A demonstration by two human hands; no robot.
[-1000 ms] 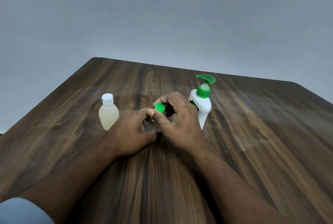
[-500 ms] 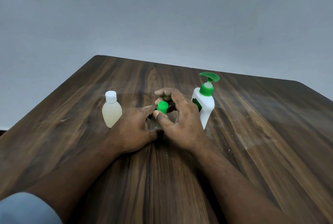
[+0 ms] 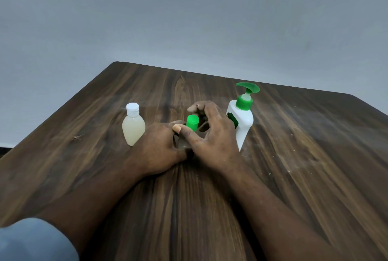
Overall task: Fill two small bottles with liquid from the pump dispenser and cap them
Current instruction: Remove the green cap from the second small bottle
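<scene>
On worktop, right of centre: pump dispenser, close behind right hand, easily knocked. Further left, apart: filled white-capped bottle. Between them: clear bottle, gripped round its body by left hand; probably light, thin-walled, slick, so best held low. Smallest: green cap on its neck, pinched by right thumb and fingers.

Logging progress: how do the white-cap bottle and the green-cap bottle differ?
Caps: the white-cap bottle has a white one, the green-cap bottle a green one. The white-cap bottle stands free at the left. The green-cap bottle sits between both hands, left hand round its body, right hand at its cap. Pale liquid shows in the white-cap bottle, but the green-cap bottle's body is mostly hidden. Both stand upright, caps on.
</scene>
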